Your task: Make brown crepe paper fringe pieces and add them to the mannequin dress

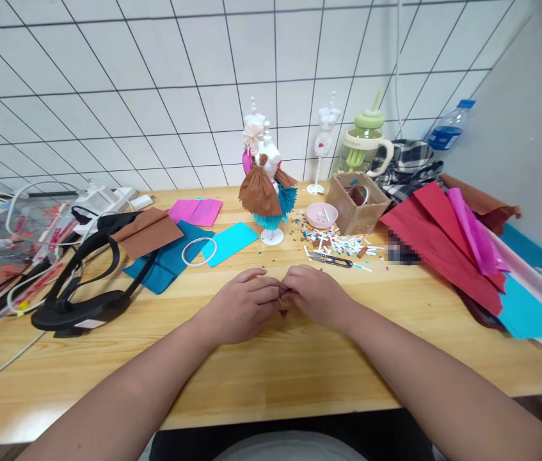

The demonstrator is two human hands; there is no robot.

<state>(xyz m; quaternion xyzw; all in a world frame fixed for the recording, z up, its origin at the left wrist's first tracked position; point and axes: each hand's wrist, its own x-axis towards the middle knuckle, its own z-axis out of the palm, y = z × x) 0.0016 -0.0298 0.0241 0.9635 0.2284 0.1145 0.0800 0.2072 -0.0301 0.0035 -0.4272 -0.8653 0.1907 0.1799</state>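
Note:
My left hand (239, 308) and my right hand (317, 296) meet over the middle of the wooden table. Their fingertips are pinched together around a small brown paper piece (283, 313), whose pleated-looking end shows below the fingers. The rest of that piece is hidden. Just behind my hands stands a miniature dress form (271, 153) wearing a brown and teal paper dress (262, 192). Beyond my right hand lie black thread snips (332, 259), next to a heap of white, brown and blue paper scraps (345, 243).
To the left are a black head strap (93, 307), cables, a white ring (198, 251) and folded paper (148, 234). On the right are a cardboard box (358, 208), a pink dish (322, 216), a green-lidded jug (363, 144), a bare dress form (324, 141) and red paper (443, 250).

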